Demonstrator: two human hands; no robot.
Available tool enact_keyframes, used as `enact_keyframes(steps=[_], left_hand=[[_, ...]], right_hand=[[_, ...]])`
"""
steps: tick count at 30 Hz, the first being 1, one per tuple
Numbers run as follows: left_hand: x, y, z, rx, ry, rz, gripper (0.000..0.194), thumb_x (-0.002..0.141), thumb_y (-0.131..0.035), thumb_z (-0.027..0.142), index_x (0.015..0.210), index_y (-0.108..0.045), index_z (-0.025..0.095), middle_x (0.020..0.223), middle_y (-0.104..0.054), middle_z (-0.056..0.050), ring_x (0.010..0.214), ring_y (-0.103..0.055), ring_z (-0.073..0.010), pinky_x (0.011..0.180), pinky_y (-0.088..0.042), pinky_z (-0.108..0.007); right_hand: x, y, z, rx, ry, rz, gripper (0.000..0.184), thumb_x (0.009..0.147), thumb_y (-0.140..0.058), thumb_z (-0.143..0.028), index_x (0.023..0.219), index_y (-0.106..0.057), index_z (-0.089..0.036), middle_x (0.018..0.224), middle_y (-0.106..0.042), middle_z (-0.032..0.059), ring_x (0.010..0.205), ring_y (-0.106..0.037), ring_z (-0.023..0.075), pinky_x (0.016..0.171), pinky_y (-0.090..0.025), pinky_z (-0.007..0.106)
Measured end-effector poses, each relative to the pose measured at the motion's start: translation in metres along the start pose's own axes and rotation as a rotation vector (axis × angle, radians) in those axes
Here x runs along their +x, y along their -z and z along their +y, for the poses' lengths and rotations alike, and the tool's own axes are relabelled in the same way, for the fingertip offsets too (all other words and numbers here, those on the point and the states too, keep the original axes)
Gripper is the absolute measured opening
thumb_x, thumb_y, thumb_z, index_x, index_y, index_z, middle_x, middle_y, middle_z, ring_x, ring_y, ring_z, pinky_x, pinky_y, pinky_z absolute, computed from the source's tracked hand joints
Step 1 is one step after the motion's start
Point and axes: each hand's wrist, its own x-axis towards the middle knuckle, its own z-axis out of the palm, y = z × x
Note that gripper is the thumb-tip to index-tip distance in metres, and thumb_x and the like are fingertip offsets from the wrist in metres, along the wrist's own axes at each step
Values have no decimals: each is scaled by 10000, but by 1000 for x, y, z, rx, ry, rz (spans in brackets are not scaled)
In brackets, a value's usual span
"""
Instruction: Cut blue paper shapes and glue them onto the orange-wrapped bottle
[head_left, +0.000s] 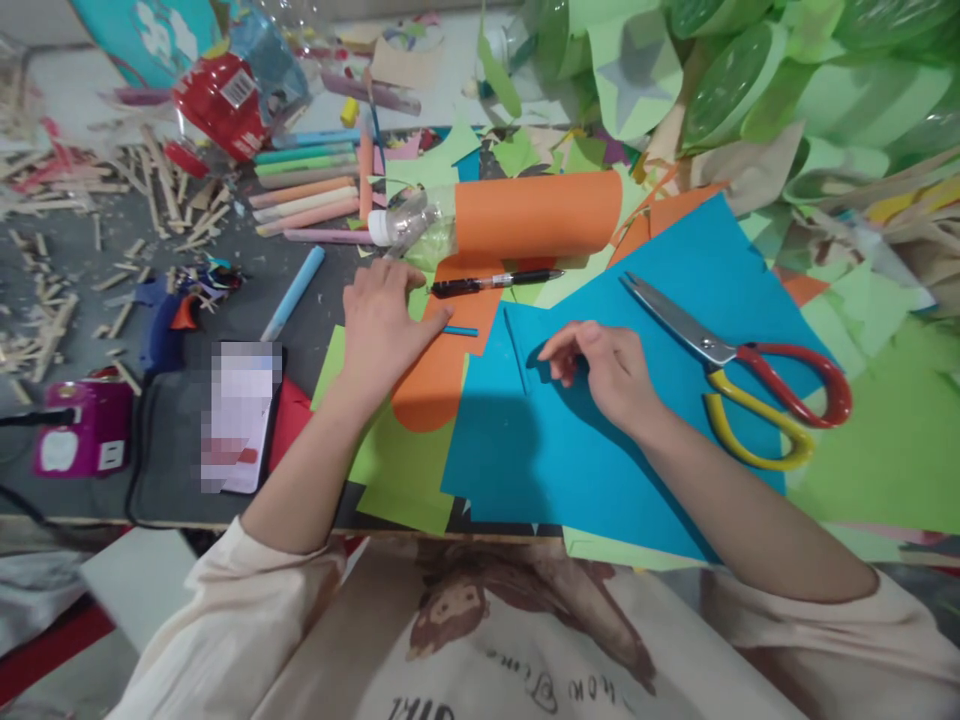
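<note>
My left hand (388, 325) rests at the left edge of an orange paper piece (431, 395), fingers apart. Its thumb tip lies by one end of a small blue strip (461, 331); whether it touches is unclear. A black pen (499, 284) lies just right of its fingers. Over a large blue paper sheet (510, 460), my right hand (604, 370) hovers with loosely bent fingers and nothing visible in them. Left of it, a thin blue paper strip (517, 350) lies on the sheet. Scissors (712, 345) with red and yellow handles lie open to its right.
Behind the hands lies a plastic bottle (412, 228) wrapped in orange paper (536, 213). Markers (307, 185), wooden sticks (45, 330), a blue glue gun (165, 320) and a phone (240, 415) are leftward. Green-wrapped bottles (862, 105) and paper scraps crowd the back right.
</note>
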Motion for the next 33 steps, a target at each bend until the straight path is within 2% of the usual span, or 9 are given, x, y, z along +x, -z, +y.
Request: enact_keyframes(steps=[9,13,16,20,23,25,26,29,33], left_hand=[[-1,0,6,-144,-1,-116,197,716,-729,221,791,-547,233,873,-616,-44,969,-557,-282,894,-399,-428],[0,3,11,-203,-24,-76,208,722,-694,147,818,-547,258,813,-627,-17,843,-574,-252,829,-424,-425],[1,6,12,-242,-57,-33,167,763,-675,187,874,-579,266,832,-649,-2,806,-579,-224,772,-449,-400],[4,8,3,-302,-62,97,83,826,-656,292,843,-610,226,806,-651,20,776,-592,-158,754,-456,-333],[8,6,-6,-460,-4,313,210,878,-629,434,873,-613,225,836,-652,20,792,-598,-133,740,-474,-307],[9,4,-9,-633,14,363,319,872,-612,546,887,-603,227,842,-655,19,819,-617,-132,747,-496,-303],[9,3,-8,-718,11,333,367,856,-609,593,882,-599,228,841,-659,16,825,-628,-136,739,-505,-301],[-1,3,6,-816,0,42,449,802,-617,661,872,-617,218,832,-678,-10,787,-652,-157,660,-505,-283],[-20,4,34,-657,-142,-493,449,785,-620,648,796,-651,200,648,-620,-1,577,-572,-139,504,-416,-239]], right_hand=[[0,0,0,-45,2,-49,570,867,-498,-693,631,-675,-206,545,-617,15,472,-551,114,437,-443,246],[0,0,-1,-53,4,-54,548,874,-512,-671,640,-679,-205,546,-620,12,469,-545,104,438,-443,229],[0,0,-1,-83,-8,-54,557,869,-513,-677,630,-673,-199,543,-620,13,464,-541,104,434,-434,229],[1,0,-2,-125,-8,-59,560,876,-508,-669,634,-667,-190,548,-620,15,466,-544,106,438,-422,234],[3,0,-3,-174,21,-71,529,895,-519,-623,619,-638,-189,542,-610,8,460,-531,103,454,-416,239],[4,-1,-4,-208,55,-71,491,881,-552,-612,639,-630,-192,570,-619,6,470,-520,100,471,-415,244],[4,-1,-4,-216,69,-66,468,865,-573,-616,667,-631,-196,595,-627,4,480,-515,99,477,-415,246],[3,-3,-2,-185,73,-77,459,796,-628,-665,775,-621,-207,654,-625,-3,519,-511,102,482,-410,242],[-2,-5,3,-163,78,-182,557,756,-576,-766,777,-614,-211,606,-609,1,519,-524,128,447,-401,249]])
